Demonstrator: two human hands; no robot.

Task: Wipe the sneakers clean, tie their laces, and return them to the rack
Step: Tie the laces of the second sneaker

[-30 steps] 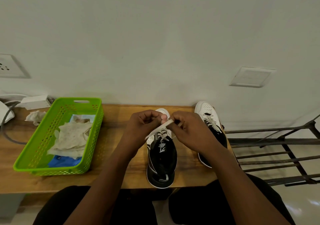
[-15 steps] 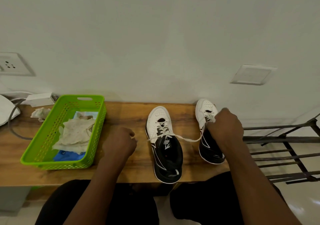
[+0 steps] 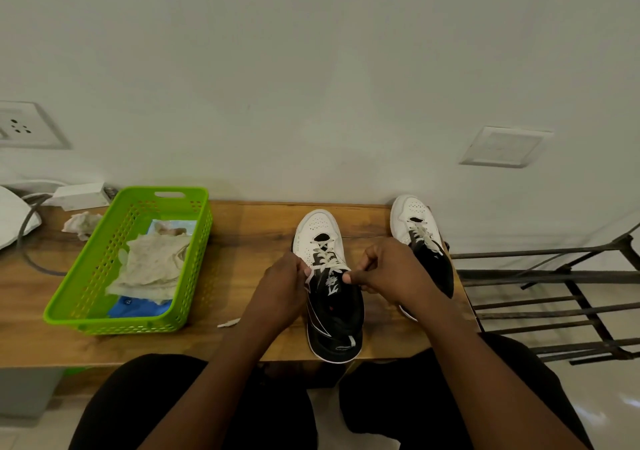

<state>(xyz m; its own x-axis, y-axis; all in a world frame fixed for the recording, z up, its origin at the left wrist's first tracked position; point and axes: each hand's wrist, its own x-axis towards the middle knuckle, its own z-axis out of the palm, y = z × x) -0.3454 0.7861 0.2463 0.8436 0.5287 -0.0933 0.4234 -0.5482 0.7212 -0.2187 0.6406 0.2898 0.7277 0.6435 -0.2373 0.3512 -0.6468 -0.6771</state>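
Stage: lace-tying, judged about midway through the task.
Left hand (image 3: 282,294): fingers curled, pinching one end of the lace (image 3: 329,267) at the left side of the centre sneaker (image 3: 337,311).
Right hand (image 3: 388,273): fingers curled, pinching the other end of the lace at the sneaker's right side. The lace runs taut between the two hands, and no bow shows.
Centre sneaker: stands on the desk (image 3: 249,228) at lower centre of the frame, white toe toward the wall, black heel at the near edge.
Second sneaker (image 3: 415,221): on the desk right of centre, partly behind the right hand. It is laced through the eyelets, but whether it is knotted is hidden.
Wiping: probably done. A used cloth (image 3: 152,269) lies in the green basket (image 3: 131,325) at left, and both white toes look clean.
Left to do: finish this knot, check the second sneaker's laces, then carry both to the rack (image 3: 554,274) at the right edge. Neither sneaker is on it.
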